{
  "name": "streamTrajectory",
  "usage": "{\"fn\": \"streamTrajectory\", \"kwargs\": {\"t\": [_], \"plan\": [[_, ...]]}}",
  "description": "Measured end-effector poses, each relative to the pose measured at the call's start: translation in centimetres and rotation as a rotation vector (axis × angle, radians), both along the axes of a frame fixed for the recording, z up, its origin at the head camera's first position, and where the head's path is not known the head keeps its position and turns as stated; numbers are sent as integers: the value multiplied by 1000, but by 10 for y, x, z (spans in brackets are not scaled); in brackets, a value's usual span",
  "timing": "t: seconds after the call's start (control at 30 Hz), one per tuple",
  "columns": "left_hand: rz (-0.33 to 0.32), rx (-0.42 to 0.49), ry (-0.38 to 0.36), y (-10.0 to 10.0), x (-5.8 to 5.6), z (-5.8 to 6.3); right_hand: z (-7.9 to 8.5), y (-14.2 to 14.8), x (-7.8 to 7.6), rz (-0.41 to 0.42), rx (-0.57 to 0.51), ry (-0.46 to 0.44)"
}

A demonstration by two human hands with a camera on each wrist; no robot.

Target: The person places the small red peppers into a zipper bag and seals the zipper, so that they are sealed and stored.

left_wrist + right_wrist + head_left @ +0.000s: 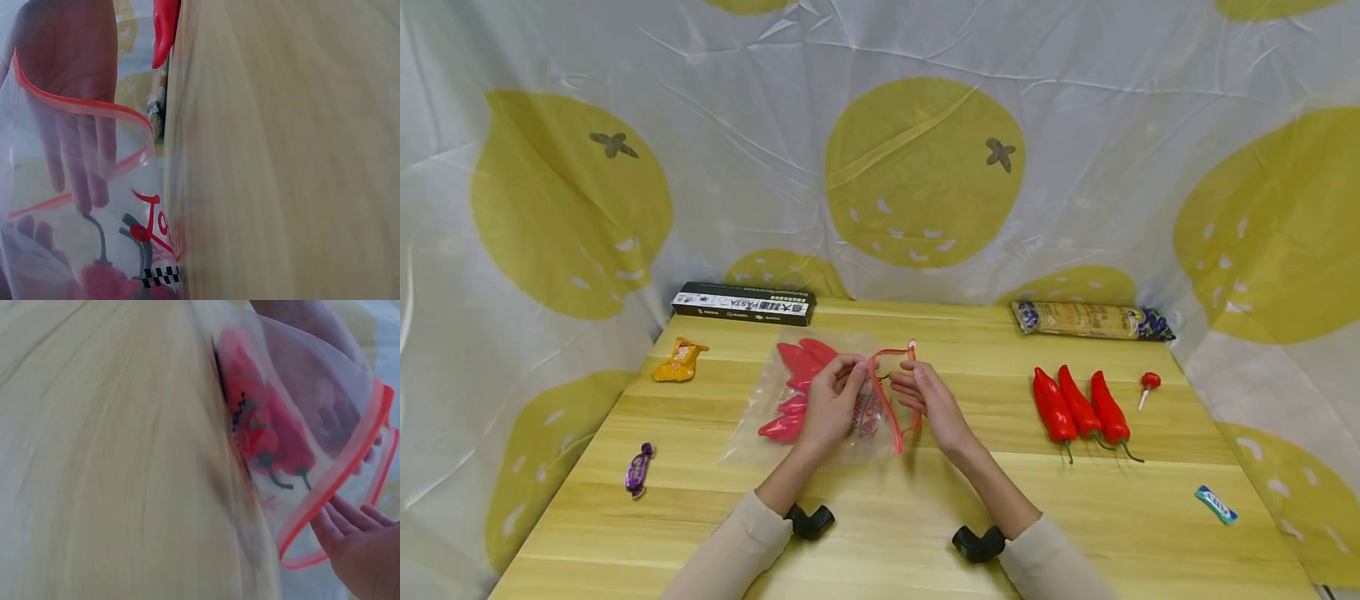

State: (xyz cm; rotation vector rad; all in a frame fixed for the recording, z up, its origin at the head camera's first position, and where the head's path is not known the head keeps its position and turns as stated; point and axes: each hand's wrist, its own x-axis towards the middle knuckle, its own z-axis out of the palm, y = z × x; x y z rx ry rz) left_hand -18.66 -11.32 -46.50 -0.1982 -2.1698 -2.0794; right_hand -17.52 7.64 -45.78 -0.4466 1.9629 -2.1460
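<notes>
A clear zip bag (752, 446) with a red zip strip lies on the table with its mouth standing apart, facing right. Several red chili peppers (797, 362) show through its plastic, stems toward the mouth in the right wrist view. My left hand (835, 400) pinches the bag's upper layer near the strip. At the mouth, my right hand (928, 400) has its fingers straight and reaching inside, past the red strip (340, 487). Three loose red chili peppers (1078, 404) lie side by side to the right of the right hand.
A black pasta box (741, 303) and a pasta packet (1090, 321) lie along the back edge. On the left are an orange-wrapped candy (679, 360) and a purple-wrapped one (639, 471). A red lollipop (1149, 382) and a small blue-green packet (1216, 505) lie right.
</notes>
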Motion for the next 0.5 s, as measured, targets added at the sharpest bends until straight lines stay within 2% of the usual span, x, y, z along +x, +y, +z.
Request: {"fn": "streamTrajectory", "kwargs": {"t": [0.1, 0.23, 0.5], "plan": [[-12, 8, -6, 1, -1, -1, -2, -1, 0, 0, 19, 0], [-10, 7, -17, 0, -2, -1, -2, 11, 3, -67, 111, 22], [2, -7, -19, -2, -3, -3, 4, 75, 17, -208, 420, 107]]}}
